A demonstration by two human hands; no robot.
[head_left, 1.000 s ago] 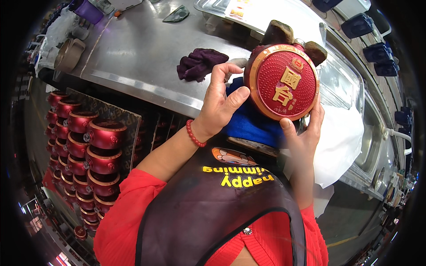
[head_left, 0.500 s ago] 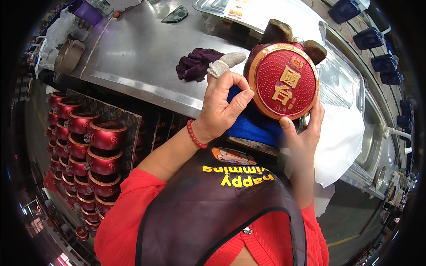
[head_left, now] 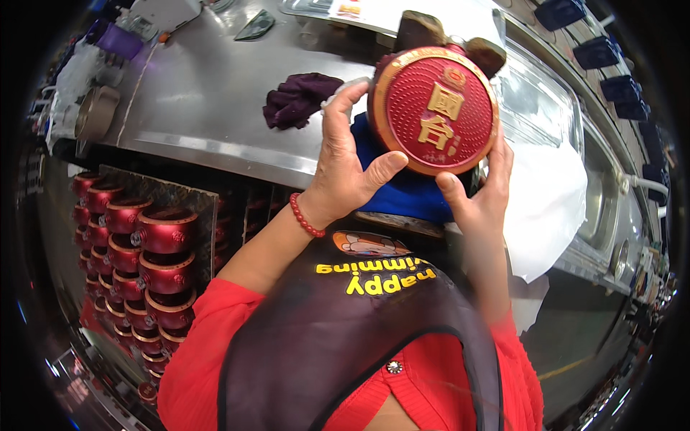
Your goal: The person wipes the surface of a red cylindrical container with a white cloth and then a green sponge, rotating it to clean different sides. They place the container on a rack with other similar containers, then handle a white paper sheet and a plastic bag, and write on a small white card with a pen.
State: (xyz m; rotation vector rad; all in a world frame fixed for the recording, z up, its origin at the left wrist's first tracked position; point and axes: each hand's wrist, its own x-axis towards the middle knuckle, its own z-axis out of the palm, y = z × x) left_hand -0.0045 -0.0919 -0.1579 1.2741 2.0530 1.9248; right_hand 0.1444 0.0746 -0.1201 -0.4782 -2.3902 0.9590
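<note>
A round, flat red bottle [head_left: 471,118] with a gold rim and raised gold characters leans face up in front of me, its neck pointing away. Two dark padded blocks [head_left: 420,30] flank the neck, and blue cloth [head_left: 417,197] shows beneath the near side. My right hand [head_left: 485,190] holds the lower right edge, thumb in front and fingers along the side. Stretched out beside the left rim is my left hand [head_left: 345,158], its thumb apart near the lower edge. A whitish finger cover [head_left: 338,97] shows partly behind its fingers.
A crumpled purple cloth [head_left: 298,100] lies on the metal table [head_left: 208,93]. Stacked red gold-rimmed containers [head_left: 167,230] stand at the left below the table. A white sheet [head_left: 543,208] hangs at the right beside a metal sink [head_left: 611,187]. A beige mug [head_left: 97,111] sits far left.
My left hand has opened from a pinch at the bottle's edge, its fingers now straight along the left side. My right hand stays at the lower right edge. The whole view has shifted slightly.
</note>
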